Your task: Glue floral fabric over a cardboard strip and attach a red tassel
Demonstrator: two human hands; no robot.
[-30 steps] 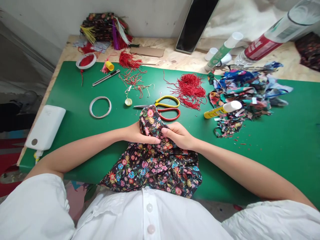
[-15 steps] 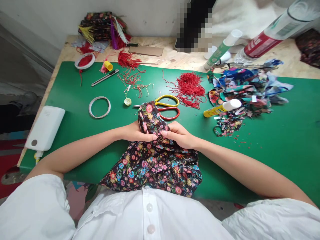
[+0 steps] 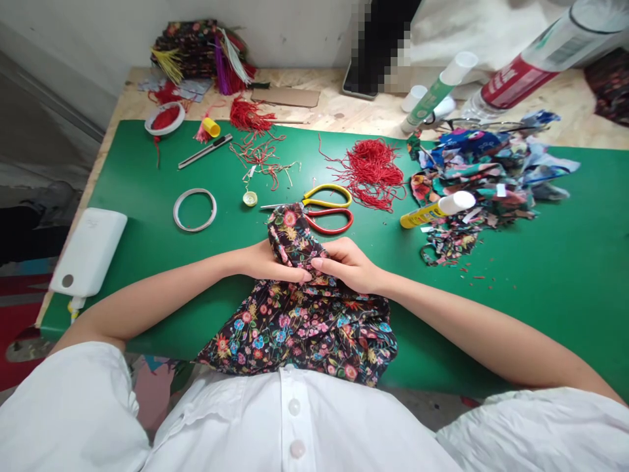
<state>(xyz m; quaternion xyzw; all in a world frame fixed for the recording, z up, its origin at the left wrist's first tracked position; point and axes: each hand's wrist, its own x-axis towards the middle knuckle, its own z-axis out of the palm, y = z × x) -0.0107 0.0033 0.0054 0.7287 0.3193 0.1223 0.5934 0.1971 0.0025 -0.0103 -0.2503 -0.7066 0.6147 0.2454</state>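
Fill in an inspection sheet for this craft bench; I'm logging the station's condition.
Surface: green mat on a wooden table.
Job's things: floral fabric, bunched, hanging over the near edge.
Clutter: scissors, red cords, fabric scraps, glue stick, tape ring, utility knife, tassels.
Grippers: left hand and right hand both pinch the fabric's raised fold.
Cables: nothing seen for certain; a white power bank lies at the mat's left edge.
Surroundings: grey wall behind; stacked fabric pieces by it.
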